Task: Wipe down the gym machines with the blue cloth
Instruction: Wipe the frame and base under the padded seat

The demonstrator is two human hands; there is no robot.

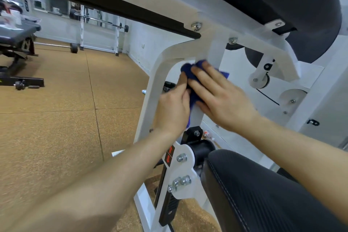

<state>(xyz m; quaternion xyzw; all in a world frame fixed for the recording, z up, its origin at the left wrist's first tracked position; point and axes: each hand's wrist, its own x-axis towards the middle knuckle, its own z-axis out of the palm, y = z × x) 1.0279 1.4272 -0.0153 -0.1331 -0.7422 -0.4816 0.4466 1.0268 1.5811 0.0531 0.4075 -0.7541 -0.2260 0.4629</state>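
While the soft blue cloth [190, 70] sits bunched on the white metal post [197, 117] in the middle, the left hand [174, 108] grips it and the right hand [216, 98] presses it flat. It looks light and floppy; hold a thick bunch.

Showing a brown speckled floor [56, 128], running in large tiles with thin dark seams. Bearing the white machine frame [150, 88] in the middle, standing directly on it by the foot. Carrying a black bench [17, 47] at the far left, resting on a flat black base. Holding a barbell [74, 48] farther back, lying beside the white rack [82, 30] near the wall. Keeping a small white scrap [117, 153] just beside the frame.
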